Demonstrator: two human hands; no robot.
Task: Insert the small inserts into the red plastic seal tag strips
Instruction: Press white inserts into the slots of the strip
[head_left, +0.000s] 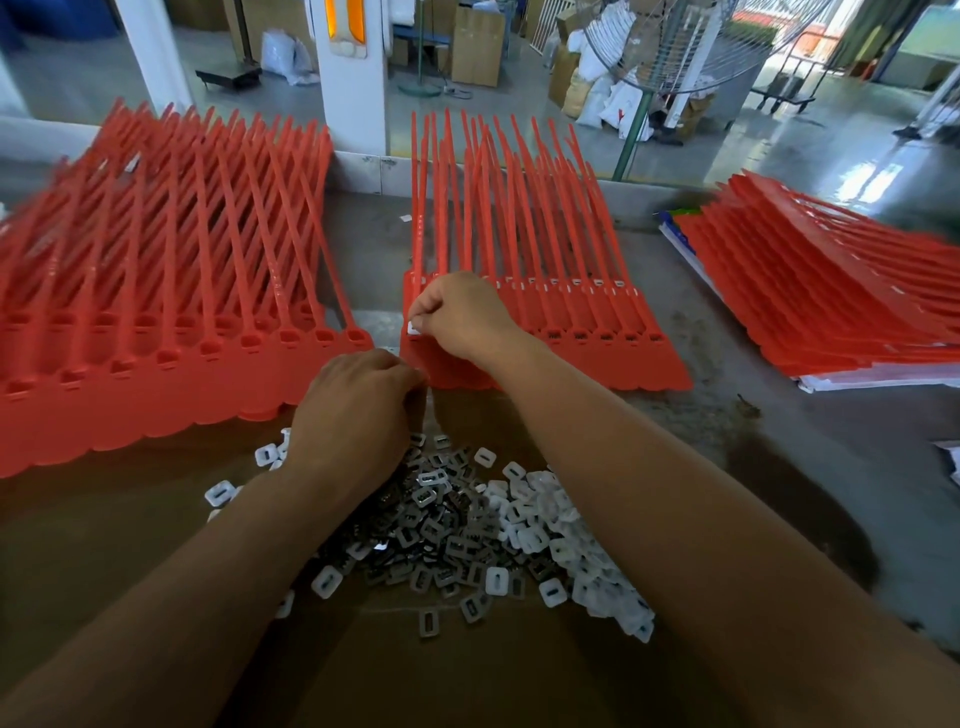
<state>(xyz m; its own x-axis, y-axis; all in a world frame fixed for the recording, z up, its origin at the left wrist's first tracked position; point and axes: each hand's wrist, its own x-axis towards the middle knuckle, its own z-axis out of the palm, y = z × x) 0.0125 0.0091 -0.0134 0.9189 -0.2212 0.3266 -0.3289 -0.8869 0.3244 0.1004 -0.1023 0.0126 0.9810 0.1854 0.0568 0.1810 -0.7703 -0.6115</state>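
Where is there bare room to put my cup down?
The grey tabletop is bare between the middle stack of red plastic seal tag strips and the right stack; so is the brown cardboard this side of the pile of small white and metal inserts. Crowded: around the right hand.

Table (727, 415): cardboard (156, 493), 3 strip stacks (571, 332) (red).

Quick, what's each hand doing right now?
Left hand: fingers curled, cannot tell if holding anything.
Right hand: pinches a white insert.
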